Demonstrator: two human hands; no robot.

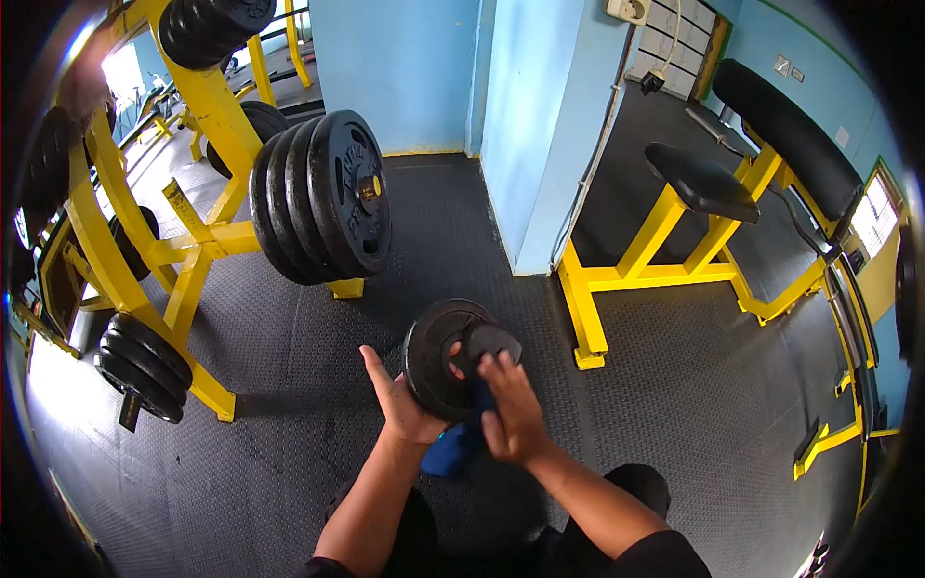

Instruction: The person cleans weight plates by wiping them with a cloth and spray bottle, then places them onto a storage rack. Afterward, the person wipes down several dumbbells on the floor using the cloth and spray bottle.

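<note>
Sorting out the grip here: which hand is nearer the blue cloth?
Right. The right hand presses the blue cloth against the weight plate; the left hand supports the plate's left edge, beside the cloth.

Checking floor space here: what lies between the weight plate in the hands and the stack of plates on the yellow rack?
Only bare black rubber floor separates the weight plate from the stacked plates, as the head view shows.

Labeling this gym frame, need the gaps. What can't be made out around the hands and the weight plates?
Head view only:
- Blue cloth: mostly covered by the right hand and the weight plate.
- Small disc: lower part behind the right fingers.
- Left hand: its fingers are behind the plate.
- Plates on the yellow rack: lettering too blurred to read.
</note>
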